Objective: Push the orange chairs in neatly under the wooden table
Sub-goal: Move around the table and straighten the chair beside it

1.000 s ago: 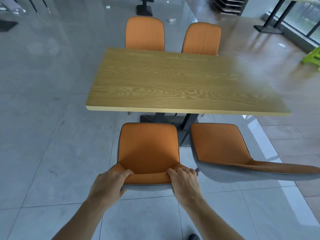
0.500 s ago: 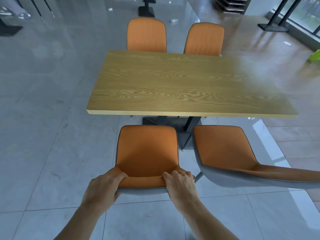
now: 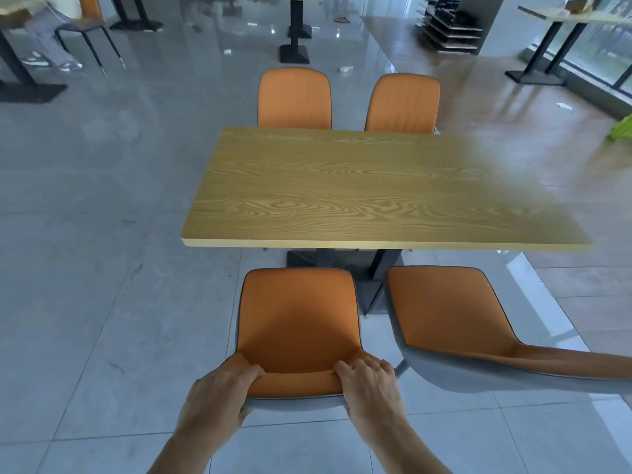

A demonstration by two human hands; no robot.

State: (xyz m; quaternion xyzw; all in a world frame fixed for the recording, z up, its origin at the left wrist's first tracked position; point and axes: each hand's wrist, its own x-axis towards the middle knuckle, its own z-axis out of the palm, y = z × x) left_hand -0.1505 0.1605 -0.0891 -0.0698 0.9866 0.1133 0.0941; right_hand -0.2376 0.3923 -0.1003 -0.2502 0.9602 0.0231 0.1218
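A wooden table (image 3: 359, 186) stands in front of me on a dark pedestal. An orange chair (image 3: 297, 323) sits at its near left side, seat front close to the table edge. My left hand (image 3: 219, 391) grips the left end of its backrest top, and my right hand (image 3: 371, 384) grips the right end. A second orange chair (image 3: 448, 313) stands to the right, turned at an angle and pulled out. Two more orange chairs (image 3: 294, 99) (image 3: 403, 104) are tucked in at the far side.
Grey floor tiles surround the table. Other table pedestals (image 3: 295, 32) stand further back, and a dark stack (image 3: 451, 25) sits by a pillar at the back right. A person's legs (image 3: 48, 46) show by a chair at the far left. A green stool (image 3: 622, 126) is at the right edge.
Both hands have kept their grip on the backrest. The view has tilted up, showing more of the room. The chair sits about as close to the table edge as before.
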